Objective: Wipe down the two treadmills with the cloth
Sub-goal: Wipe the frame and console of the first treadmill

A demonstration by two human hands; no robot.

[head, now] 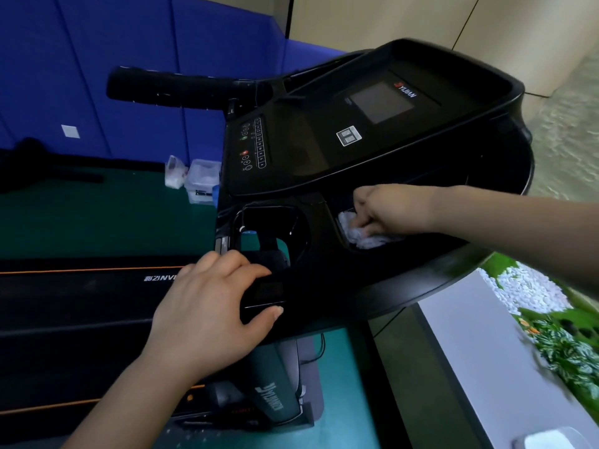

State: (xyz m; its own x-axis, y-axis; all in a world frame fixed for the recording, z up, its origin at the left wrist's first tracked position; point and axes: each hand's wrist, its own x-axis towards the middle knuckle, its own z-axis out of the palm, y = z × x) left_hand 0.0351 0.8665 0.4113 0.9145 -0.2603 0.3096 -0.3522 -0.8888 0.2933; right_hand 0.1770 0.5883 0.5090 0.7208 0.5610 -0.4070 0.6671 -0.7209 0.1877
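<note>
A black treadmill console (324, 147) with a small screen and a column of buttons fills the middle of the view. My right hand (389, 210) grips a crumpled white cloth (363, 236) and presses it into a recessed tray on the console's right side. My left hand (210, 309) rests on the console's near left corner, fingers curled over the edge beside an open cup holder (275, 231). The treadmill's black belt deck (81, 306) with orange stripes runs off to the left below. Part of a second black machine (39, 166) shows at the far left.
A black handlebar (181, 89) sticks out to the left of the console. Clear plastic containers (197, 179) stand on the green floor by a blue padded wall. A white ledge with artificial plants (551, 325) lies to the right.
</note>
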